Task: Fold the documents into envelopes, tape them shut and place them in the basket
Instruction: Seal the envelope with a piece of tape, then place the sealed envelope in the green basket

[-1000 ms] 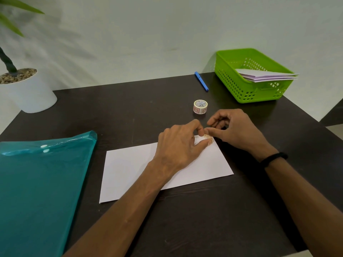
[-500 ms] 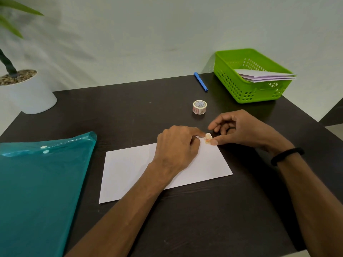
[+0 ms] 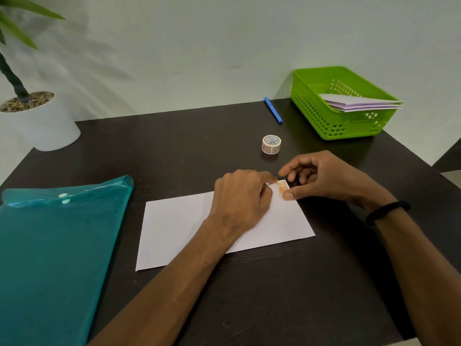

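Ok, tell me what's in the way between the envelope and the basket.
Only the tape roll sits near that line, on the table between the envelope and the basket. The pen lies left of the basket, off the path. Lifted, the envelope should clear both.

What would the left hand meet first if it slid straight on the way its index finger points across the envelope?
The left hand points toward the strip of tape at the envelope corner, so it would meet that first, then the right hand thumb just beyond.
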The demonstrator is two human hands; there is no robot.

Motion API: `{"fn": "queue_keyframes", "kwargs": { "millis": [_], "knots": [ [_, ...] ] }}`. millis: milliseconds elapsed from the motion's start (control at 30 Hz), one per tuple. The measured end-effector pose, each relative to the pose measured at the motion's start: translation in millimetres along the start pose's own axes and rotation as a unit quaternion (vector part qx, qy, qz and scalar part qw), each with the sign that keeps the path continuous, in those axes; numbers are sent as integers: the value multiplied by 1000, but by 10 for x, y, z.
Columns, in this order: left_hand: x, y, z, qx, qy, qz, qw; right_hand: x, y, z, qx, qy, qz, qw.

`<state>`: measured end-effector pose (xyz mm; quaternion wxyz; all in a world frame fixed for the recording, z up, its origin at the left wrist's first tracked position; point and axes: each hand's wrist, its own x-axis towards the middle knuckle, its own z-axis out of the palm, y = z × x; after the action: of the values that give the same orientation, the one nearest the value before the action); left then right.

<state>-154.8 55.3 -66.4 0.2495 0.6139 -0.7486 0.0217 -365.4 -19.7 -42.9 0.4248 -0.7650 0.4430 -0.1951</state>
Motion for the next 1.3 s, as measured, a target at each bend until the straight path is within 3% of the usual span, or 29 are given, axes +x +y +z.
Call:
{"fn": "queue_keyframes", "kwargs": {
  "millis": [167,267,367,433,533,600,667,733,967,1167,1300],
  "knots": [
    [-2,-37,3,-43,40,-16,998,17,28,30,36,26,4,999],
    [-12,-97,24,-100,86,-47,990,50,75,158,55,137,18,989],
    [1,-109,14,-143,84,-83,983,27,108,281,13,234,22,972],
    [25,-122,-130,-182,26,-98,978,-59,104,333,7,276,16,961],
    [23,-237,-540,-203,-155,-99,962,-302,52,431,29,325,24,945],
    [-12,-388,-814,-94,-272,-78,955,-489,16,511,43,333,35,941],
    [-102,-557,-1015,35,-369,-78,925,-667,-12,586,39,327,45,943],
    [-205,-687,-1124,102,-419,-92,897,-813,-32,656,29,327,49,943],
    [-373,-685,-1145,92,-392,-113,908,-1111,-175,880,-18,340,37,939],
    [-487,-639,-1054,-55,-297,-184,935,-1343,-244,987,5,346,64,936],
    [-588,-561,-1101,-160,-256,-204,931,-1503,-306,1090,47,341,71,936]
  ]
}}
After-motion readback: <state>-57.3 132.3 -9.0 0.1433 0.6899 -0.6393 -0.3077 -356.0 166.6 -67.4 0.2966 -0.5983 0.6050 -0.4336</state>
